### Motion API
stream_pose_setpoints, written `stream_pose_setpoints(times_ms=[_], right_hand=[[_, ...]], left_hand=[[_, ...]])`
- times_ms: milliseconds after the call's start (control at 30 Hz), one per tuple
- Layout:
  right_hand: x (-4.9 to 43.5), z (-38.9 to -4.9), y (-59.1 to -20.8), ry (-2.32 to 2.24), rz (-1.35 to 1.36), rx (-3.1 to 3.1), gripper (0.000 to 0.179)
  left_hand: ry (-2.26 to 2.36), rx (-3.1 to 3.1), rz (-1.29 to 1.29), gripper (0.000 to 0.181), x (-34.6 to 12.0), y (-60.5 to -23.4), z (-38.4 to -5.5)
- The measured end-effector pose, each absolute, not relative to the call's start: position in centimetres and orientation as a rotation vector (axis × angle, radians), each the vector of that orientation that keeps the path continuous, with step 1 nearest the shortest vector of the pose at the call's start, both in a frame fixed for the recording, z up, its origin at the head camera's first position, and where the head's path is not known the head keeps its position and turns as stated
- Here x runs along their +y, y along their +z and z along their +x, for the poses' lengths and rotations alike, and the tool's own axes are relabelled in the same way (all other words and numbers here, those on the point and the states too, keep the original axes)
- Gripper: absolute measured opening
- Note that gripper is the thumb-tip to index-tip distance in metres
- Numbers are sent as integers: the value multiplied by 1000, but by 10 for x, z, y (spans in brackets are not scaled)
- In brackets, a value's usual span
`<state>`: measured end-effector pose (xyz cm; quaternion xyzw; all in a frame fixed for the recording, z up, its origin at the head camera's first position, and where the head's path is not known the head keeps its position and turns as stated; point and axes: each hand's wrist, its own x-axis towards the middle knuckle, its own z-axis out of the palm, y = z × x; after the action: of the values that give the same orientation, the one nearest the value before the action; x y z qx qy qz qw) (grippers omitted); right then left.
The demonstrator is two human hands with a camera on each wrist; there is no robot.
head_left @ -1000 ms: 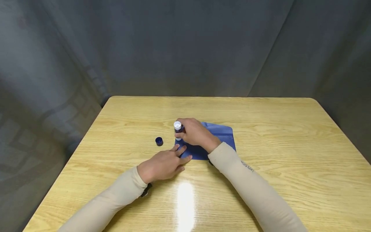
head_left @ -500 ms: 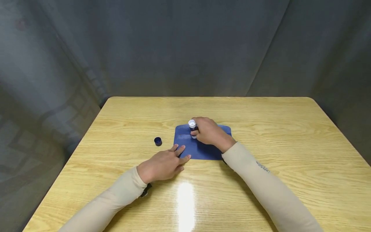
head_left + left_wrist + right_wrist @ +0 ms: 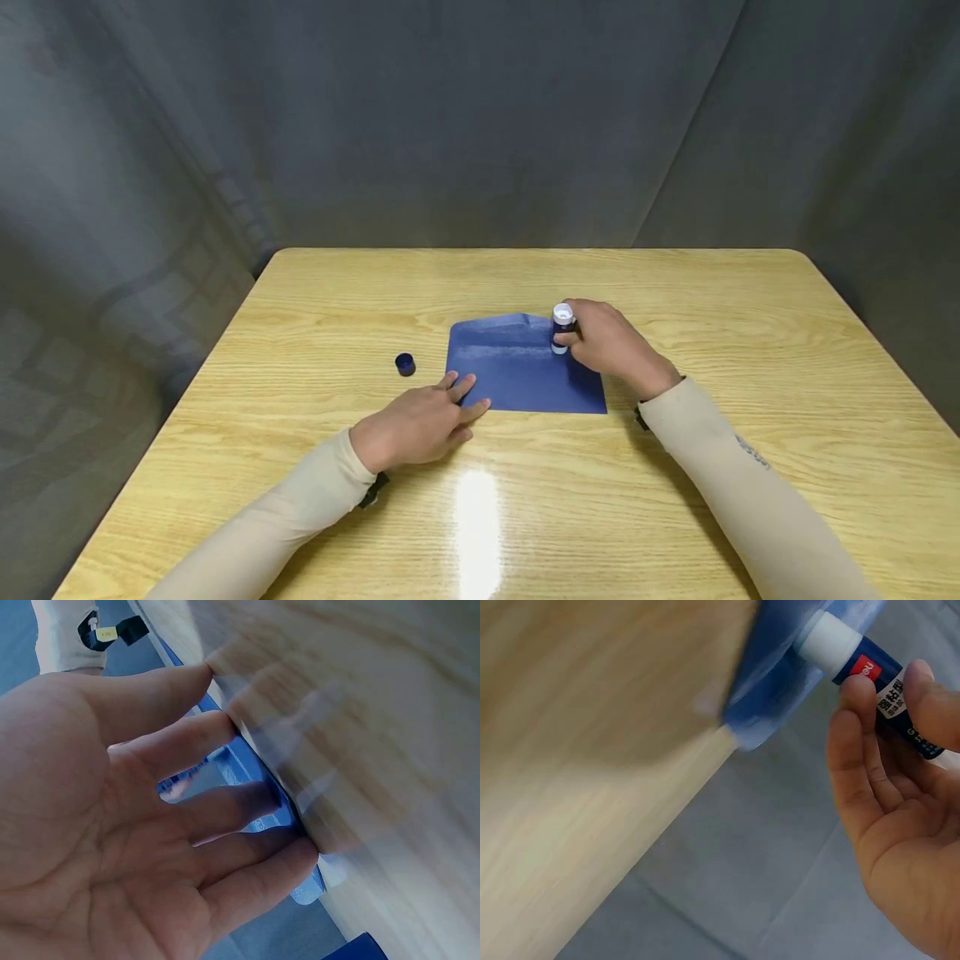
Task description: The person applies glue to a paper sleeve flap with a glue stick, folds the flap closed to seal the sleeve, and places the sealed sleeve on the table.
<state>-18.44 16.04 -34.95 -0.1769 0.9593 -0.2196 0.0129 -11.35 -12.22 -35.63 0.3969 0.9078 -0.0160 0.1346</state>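
Observation:
A blue envelope [image 3: 517,379] lies on the table with its flap spread toward the far side and a pale streak along the fold. In my right hand [image 3: 617,340] is a glue stick [image 3: 562,330], dark blue with white ends, pinched between thumb and fingers. Its lower end meets the envelope near the right end of the fold; the right wrist view shows the red label and white end [image 3: 831,643] against the blue paper. My left hand [image 3: 416,423] rests with spread, straight fingers on the envelope's near left corner. The dark blue cap [image 3: 405,364] stands left of the envelope.
The wooden table [image 3: 735,333] extends widely on both sides of the envelope. Behind it hangs a grey curtain [image 3: 465,125]. A bright light reflection falls on the near tabletop.
My right hand has slid the glue stick from the envelope's left end along the fold to its right end. The left hand and the cap have stayed nearly in place.

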Motion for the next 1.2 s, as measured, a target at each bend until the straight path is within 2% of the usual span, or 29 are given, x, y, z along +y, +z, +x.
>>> stream_pose_setpoints(times_ms=[633,767,933,1200], right_hand=[[206,-171,-347,-632,-431,3051,16],[212,-171,-339,-694,-407,3054,11],[191,-170,-336,-817,-466,3006,11],[120,-175,-337,-912,-645,2924,13]], left_hand=[[16,2626,1206,48,-125,-357,-114],[5,2630,1205,48,-125,-357,-114],[-13,2634,1193,48,-126,-356,-114],[1,2636,1157,49,-125,-359,-113]])
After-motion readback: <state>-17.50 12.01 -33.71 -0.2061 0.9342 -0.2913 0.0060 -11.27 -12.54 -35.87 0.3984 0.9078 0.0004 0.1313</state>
